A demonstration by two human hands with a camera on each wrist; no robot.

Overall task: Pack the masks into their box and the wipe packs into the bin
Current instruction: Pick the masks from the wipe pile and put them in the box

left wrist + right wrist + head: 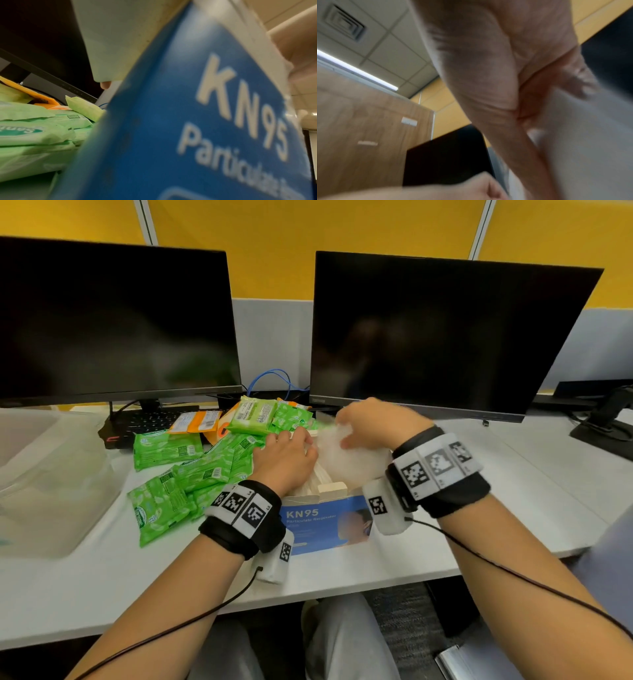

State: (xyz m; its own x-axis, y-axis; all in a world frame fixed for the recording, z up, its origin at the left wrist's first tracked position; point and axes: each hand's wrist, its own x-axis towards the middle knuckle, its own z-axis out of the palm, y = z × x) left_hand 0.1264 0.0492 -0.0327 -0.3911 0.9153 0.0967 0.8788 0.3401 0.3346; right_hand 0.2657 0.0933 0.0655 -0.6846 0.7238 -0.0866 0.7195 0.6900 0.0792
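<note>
The blue KN95 mask box (323, 520) stands open at the desk's front middle, with white masks showing inside. My right hand (347, 428) grips a white bundle of masks (349, 460) just above the box opening; in the right wrist view the masks (583, 135) lie against my palm. My left hand (298, 445) curls over the box's left side and holds its side flap (111, 40), with a fingertip (105, 85) peeking from behind it. Green wipe packs (178, 474) lie heaped left of the box. The clear plastic bin (51, 484) sits at the far left.
Two dark monitors (438, 337) stand along the back, with a keyboard (144, 422) under the left one. Orange packs (197, 422) and a lighter green pack (253, 414) lie behind the wipe heap. A monitor arm base (603, 426) is at the right.
</note>
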